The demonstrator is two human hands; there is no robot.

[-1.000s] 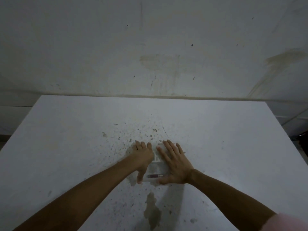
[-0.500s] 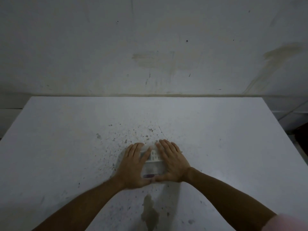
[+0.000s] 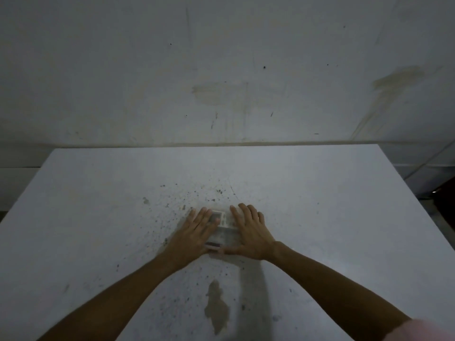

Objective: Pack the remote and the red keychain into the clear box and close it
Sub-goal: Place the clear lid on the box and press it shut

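Stained white tabletop (image 3: 320, 217) fills the near view, a dark blotch (image 3: 216, 308) lying just nearer than the clear box (image 3: 225, 233). Both hands lie flat on the box, fingers spread: left hand (image 3: 194, 236) on its left side, right hand (image 3: 251, 233) on its right. Inside, the red keychain (image 3: 213, 244) shows at the near edge, the remote (image 3: 219, 215) beyond it. Farther off stands a marked wall (image 3: 221, 70).

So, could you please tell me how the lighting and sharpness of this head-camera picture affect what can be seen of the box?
In the head view the light is dim and bluish; the wide lens bows the table edges; both hands, left and right, lie flat over the clear box, which is soft and low-contrast, so the remote shows faintly and only a dark reddish strip at the near edge hints at the keychain.
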